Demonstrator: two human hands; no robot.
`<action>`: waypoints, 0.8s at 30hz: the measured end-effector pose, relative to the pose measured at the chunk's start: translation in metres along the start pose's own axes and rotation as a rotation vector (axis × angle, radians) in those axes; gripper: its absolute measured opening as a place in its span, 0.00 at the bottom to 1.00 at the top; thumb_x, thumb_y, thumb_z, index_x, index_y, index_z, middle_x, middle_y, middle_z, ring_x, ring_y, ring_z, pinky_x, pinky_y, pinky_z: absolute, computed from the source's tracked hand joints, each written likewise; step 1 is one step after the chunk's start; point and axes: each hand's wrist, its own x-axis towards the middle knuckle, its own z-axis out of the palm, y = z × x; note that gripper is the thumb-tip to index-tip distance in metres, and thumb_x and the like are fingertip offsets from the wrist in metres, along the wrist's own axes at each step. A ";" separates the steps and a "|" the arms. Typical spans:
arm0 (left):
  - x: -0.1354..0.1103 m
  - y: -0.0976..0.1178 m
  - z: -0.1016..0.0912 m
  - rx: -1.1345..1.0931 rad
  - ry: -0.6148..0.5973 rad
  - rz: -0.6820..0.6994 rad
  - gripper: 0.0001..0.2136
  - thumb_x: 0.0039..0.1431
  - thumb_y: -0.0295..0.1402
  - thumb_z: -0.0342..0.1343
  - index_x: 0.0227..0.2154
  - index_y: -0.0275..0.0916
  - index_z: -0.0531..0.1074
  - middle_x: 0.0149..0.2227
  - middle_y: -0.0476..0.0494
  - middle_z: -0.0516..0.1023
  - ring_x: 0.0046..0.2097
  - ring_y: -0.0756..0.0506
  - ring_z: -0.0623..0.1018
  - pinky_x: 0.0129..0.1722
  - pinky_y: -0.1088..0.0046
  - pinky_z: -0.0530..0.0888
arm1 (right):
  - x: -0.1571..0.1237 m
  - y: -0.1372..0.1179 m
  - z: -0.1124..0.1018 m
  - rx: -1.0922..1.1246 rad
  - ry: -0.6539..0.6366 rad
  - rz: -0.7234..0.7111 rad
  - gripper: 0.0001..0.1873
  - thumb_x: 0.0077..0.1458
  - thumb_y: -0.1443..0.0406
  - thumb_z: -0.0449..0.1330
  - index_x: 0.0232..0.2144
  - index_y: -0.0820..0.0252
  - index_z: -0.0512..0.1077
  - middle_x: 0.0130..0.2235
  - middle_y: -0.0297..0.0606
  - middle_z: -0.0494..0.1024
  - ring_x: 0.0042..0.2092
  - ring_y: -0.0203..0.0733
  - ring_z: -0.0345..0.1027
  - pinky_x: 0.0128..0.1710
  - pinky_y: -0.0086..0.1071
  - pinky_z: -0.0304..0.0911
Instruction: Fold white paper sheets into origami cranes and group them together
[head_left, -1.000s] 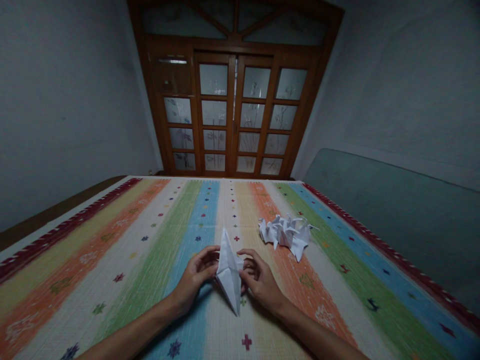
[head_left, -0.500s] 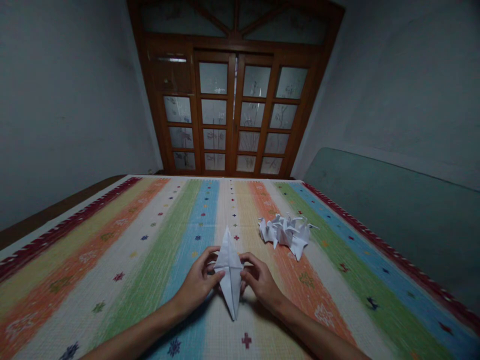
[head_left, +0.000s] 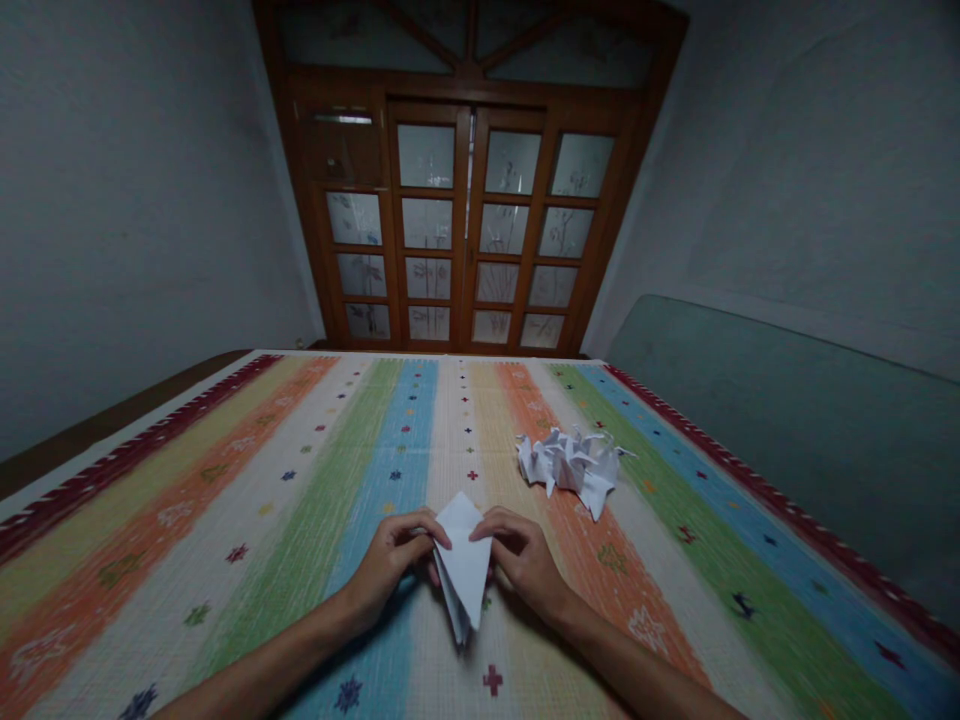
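A folded white paper is held between my two hands just above the striped cloth, its narrow points toward me and a short blunt tip facing away. My left hand pinches its left edge, with the index finger lying on the top layer. On the right edge, my right hand grips it the same way, fingers curled and the thumb partly hidden. The layers stand slightly apart at the near end. Beyond and to the right, several folded white paper cranes sit crowded together.
A striped, patterned tablecloth covers the table. Wooden doors with glass panes stand past its far edge. On the right, a greenish rounded panel leans along the wall; a brown edge shows at left.
The paper's long far point has folded down toward me, turning the long diamond into a shorter, kite-like shape. My index fingers have moved onto its top face. The cranes have stayed put.
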 end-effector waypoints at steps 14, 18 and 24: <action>0.000 0.005 0.010 0.204 0.206 0.183 0.10 0.52 0.35 0.64 0.37 0.37 0.75 0.36 0.44 0.77 0.40 0.43 0.78 0.37 0.72 0.77 | -0.009 -0.010 0.002 -0.295 0.134 -0.354 0.14 0.52 0.76 0.57 0.31 0.56 0.79 0.40 0.40 0.76 0.41 0.41 0.75 0.36 0.28 0.70; -0.007 0.007 0.012 0.292 0.188 0.292 0.06 0.58 0.34 0.61 0.37 0.39 0.76 0.38 0.44 0.77 0.42 0.43 0.77 0.43 0.69 0.76 | -0.013 -0.019 0.002 -0.364 0.117 -0.556 0.15 0.53 0.77 0.58 0.35 0.55 0.79 0.41 0.40 0.75 0.42 0.41 0.75 0.38 0.30 0.71; -0.016 0.009 0.016 0.402 0.182 0.475 0.05 0.60 0.29 0.59 0.38 0.41 0.76 0.40 0.43 0.75 0.45 0.43 0.76 0.44 0.69 0.77 | -0.018 -0.025 0.002 -0.406 0.074 -0.720 0.17 0.50 0.78 0.57 0.38 0.56 0.77 0.45 0.43 0.74 0.45 0.44 0.74 0.42 0.34 0.73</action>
